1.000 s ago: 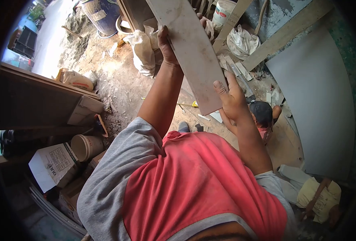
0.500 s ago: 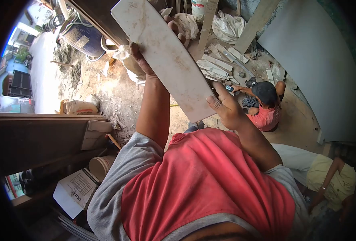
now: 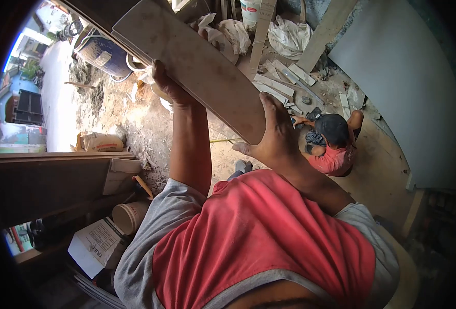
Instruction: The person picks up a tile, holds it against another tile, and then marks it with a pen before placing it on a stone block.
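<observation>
A long, pale, dirt-smudged tile strip (image 3: 202,72) is held up in front of me, slanting from upper left to lower right. Along its lower-left side a second thin edge shows, perhaps another strip beneath. My left hand (image 3: 172,87) grips that side near the upper half, thumb at the edge and fingers mostly hidden behind. At the lower right end, my right hand (image 3: 277,123) closes around the corner, its fingers over the end edge and its thumb below.
Cut pale strips (image 3: 274,90) and rubble litter the floor ahead. A person in a dark cap (image 3: 333,129) crouches at right, near a large grey sheet (image 3: 398,87). White sacks (image 3: 291,38) and a bucket (image 3: 250,11) stand behind. At left are a dark ledge (image 3: 58,180), a tub (image 3: 129,217) and a carton (image 3: 97,244).
The tile strip has shifted left and tilted, its face now darker. My right hand has moved from its side edge to its end corner. A person in yellow at lower right has left view.
</observation>
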### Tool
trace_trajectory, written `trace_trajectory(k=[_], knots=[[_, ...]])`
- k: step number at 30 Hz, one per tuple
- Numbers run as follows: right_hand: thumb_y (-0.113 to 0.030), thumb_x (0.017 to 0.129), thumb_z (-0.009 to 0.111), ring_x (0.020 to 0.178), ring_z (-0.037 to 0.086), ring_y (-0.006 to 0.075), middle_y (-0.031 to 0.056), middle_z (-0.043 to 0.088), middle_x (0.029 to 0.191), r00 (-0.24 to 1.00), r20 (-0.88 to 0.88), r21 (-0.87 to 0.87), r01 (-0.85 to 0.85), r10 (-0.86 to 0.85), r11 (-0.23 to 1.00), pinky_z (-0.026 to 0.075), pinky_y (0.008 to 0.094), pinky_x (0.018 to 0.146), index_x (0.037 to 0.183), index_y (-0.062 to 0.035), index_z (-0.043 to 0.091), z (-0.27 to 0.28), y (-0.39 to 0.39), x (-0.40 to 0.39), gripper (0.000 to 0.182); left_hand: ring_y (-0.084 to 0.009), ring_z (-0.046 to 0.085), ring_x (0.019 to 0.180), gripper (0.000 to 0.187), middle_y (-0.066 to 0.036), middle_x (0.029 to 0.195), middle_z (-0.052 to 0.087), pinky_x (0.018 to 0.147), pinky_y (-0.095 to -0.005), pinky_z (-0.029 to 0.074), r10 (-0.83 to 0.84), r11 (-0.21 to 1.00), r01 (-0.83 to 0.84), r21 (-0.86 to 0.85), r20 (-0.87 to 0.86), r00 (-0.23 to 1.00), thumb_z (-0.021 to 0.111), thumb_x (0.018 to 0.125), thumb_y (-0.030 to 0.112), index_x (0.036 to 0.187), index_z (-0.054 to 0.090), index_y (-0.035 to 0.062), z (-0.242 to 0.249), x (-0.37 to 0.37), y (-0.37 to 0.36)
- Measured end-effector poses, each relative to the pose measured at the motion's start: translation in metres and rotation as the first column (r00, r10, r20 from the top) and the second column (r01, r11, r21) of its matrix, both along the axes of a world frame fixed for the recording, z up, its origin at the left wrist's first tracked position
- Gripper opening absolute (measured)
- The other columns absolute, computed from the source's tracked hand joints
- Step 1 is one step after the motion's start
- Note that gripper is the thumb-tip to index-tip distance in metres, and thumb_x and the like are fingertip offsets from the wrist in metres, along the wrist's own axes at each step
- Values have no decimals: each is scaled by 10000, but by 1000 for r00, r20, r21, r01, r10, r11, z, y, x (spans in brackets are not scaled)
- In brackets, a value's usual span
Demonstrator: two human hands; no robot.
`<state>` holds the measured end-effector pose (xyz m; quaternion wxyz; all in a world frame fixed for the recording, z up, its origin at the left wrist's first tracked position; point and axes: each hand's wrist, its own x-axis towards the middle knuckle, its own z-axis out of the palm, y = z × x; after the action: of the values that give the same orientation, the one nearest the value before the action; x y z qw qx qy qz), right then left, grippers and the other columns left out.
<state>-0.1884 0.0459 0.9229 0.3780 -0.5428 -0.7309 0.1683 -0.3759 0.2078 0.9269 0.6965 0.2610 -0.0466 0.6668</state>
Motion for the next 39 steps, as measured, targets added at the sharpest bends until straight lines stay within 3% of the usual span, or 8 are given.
trace_trajectory(k=[2,10,18,21,23,31,33,39], knots=[[-413,627,916,1312,446,427,274,442,1417,999,6,-1,-41,41,999,374,481,1103,1483,28,294,-3,8,17,1146,-396,527,1283,904,-200,1407,498,1065,-600,434,106,994,-105,19,-108,988,624,829,564,1497,319,39,7,15,-1],[-394,671,894,1300,464,435,286,456,1399,987,-32,-23,-161,160,987,392,483,1087,1468,35,303,-11,20,91,1080,-379,546,1255,870,-185,1361,531,1032,-569,472,257,964,-261,-50,-74,964,591,839,570,1476,353,28,5,75,-10],[-366,673,898,1303,459,446,298,450,1403,992,-25,-91,-128,127,988,385,493,1089,1460,58,303,-5,9,151,1074,-354,595,1194,855,-227,1328,564,974,-485,532,152,983,-150,-109,14,988,636,824,554,1438,398,8,14,144,-15],[-335,664,906,1300,457,451,299,439,1413,993,-8,-56,-118,118,991,386,494,1084,1462,57,296,-4,5,170,1078,-353,601,1190,863,-221,1338,558,970,-488,536,67,996,-66,-68,19,998,651,815,551,1438,400,10,16,164,-15],[-301,660,910,1303,450,453,300,430,1421,998,19,-157,-56,60,986,381,497,1086,1464,55,290,6,2,178,1075,-356,599,1195,871,-218,1338,557,968,-490,538,77,995,-77,-68,-1,997,656,809,554,1437,399,8,17,176,-14],[-252,681,893,1298,446,458,308,431,1414,999,-6,-96,-41,40,995,370,511,1087,1475,52,278,3,-12,203,1049,-361,588,1213,919,-227,1315,563,971,-486,538,142,986,-148,-81,-69,987,670,794,570,1448,379,-7,19,215,-24],[-250,681,892,1294,447,460,310,434,1410,1000,1,-104,-28,28,994,371,513,1083,1476,52,278,3,-15,207,1049,-340,500,1322,940,-203,1444,470,1083,-536,447,56,998,-60,-30,-113,992,569,851,623,1520,286,26,18,218,-28],[-253,675,895,1279,459,465,309,441,1401,999,3,-31,-34,34,999,378,517,1071,1474,47,285,-4,-22,217,1049,-339,486,1337,931,-195,1453,465,1083,-541,451,17,1000,-20,-17,-121,993,560,854,626,1522,287,38,14,225,-33]])
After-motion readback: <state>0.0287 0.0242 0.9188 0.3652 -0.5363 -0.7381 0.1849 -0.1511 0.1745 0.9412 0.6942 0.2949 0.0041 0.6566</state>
